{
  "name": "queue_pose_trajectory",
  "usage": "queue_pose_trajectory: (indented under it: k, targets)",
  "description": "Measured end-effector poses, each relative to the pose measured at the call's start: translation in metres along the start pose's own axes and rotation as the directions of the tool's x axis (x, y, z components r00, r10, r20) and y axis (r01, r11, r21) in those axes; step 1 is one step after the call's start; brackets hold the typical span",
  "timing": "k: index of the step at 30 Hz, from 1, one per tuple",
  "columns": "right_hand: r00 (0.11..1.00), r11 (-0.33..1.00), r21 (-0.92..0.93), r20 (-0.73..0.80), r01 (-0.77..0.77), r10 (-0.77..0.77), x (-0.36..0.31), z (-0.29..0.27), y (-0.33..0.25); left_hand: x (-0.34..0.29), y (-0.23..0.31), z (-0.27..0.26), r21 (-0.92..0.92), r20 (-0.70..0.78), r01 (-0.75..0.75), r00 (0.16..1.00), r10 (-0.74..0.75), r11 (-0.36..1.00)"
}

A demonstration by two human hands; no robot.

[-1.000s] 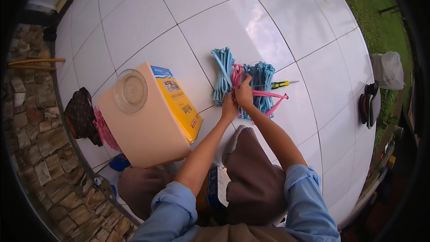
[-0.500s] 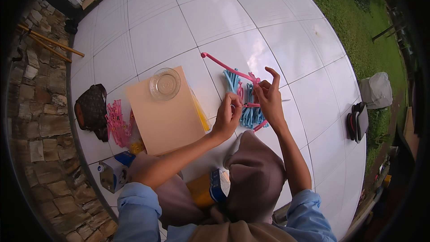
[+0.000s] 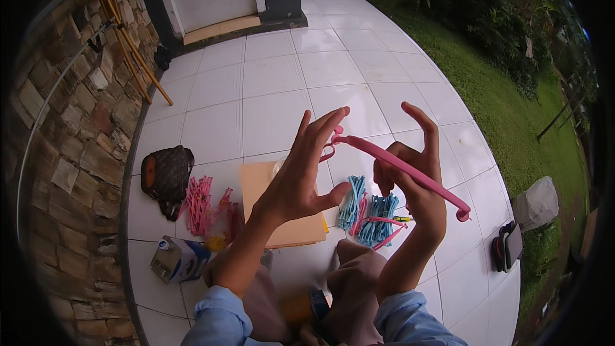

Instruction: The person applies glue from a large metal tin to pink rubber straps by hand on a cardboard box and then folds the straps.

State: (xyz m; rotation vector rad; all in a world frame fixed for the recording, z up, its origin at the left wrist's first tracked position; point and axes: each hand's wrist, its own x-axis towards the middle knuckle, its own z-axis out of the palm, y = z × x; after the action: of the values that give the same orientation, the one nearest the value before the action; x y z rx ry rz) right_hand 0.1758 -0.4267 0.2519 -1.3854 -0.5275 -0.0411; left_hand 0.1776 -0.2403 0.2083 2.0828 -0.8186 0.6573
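A long pink plastic strip with curled ends slants across in front of me, raised above the floor. My right hand has its index finger stretched up and its other fingers bent around the strip's middle; the exact grip is partly hidden. My left hand is open, thumb and fingers wide apart, beside the strip's left end, where a thin pink loop shows. Below the hands lie two bundles of blue strips, the left bundle and the right bundle, with pink strips among them.
A beige board lies on the white tiles behind my left hand. To the left are a pile of pink pieces, a dark bag and a blue-and-white can. A black item and a white sack stand right.
Both hands have risen from the blue bundles. The pink strip now slopes down to the right instead of pointing up left. My left hand has opened; the view has tilted up.
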Motion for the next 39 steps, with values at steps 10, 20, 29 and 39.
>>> queue_pose_trajectory:
  k: [10, 20, 29, 39]
  targets:
    - [0.907, 0.868, -0.399, 0.402, 0.295, -0.124, 0.005, 0.038, 0.018, -0.042, 0.029, -0.071, -0.167, 0.576, 0.611, 0.698, -0.426, 0.774]
    - [0.871, 0.999, -0.033, 0.491, -0.005, 0.021, 0.010, 0.023, 0.040, -0.044, 0.031, -0.063, -0.519, -0.347, 0.301, 0.781, -0.519, 0.800]
    - [0.940, 0.932, 0.355, 0.335, -0.068, -0.059, 0.004, 0.056, 0.036, -0.049, 0.020, -0.064, -0.129, -0.214, 0.358, 0.901, -0.378, 0.925]
    - [0.954, 0.910, 0.393, 0.197, 0.134, -0.226, 0.009, 0.061, 0.039, -0.041, 0.035, -0.045, -0.083, 0.265, 0.398, 0.892, -0.365, 0.913]
